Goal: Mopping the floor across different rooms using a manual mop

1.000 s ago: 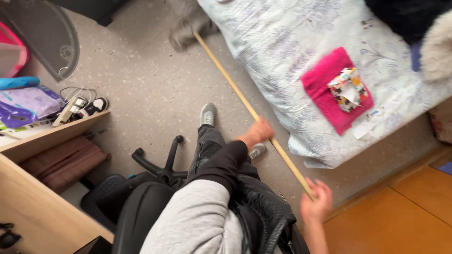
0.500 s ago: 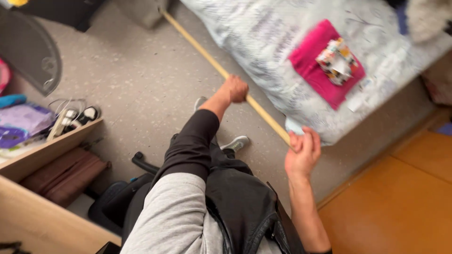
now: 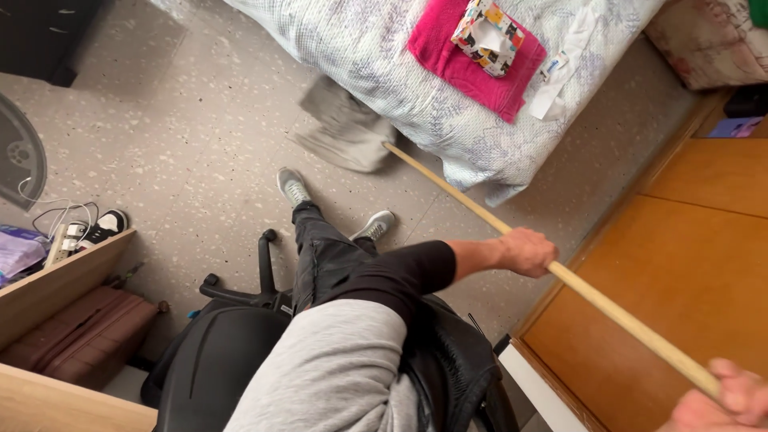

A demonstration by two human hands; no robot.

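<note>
My left hand [image 3: 525, 251], in a black sleeve, grips the middle of a long wooden handle [image 3: 460, 196]. My right hand [image 3: 730, 402] holds the handle's near end at the bottom right corner, partly cut off by the frame edge. The handle slants up to the left to a grey mop head [image 3: 344, 132], which lies on the speckled floor [image 3: 200, 136] beside the edge of the bed [image 3: 376, 56]. My legs and grey shoes [image 3: 293, 186] stand just below the mop head.
A pink towel [image 3: 468, 64] and a patterned tissue box [image 3: 490, 26] lie on the bed. A black office chair [image 3: 216, 352] is at my left, with a wooden desk [image 3: 48, 280] and cables. An orange wooden surface [image 3: 704, 240] lies to the right.
The handle has been drawn back toward me and to the right. The mop head has slid along the floor to the bed's edge, and both hands have moved right and lower.
</note>
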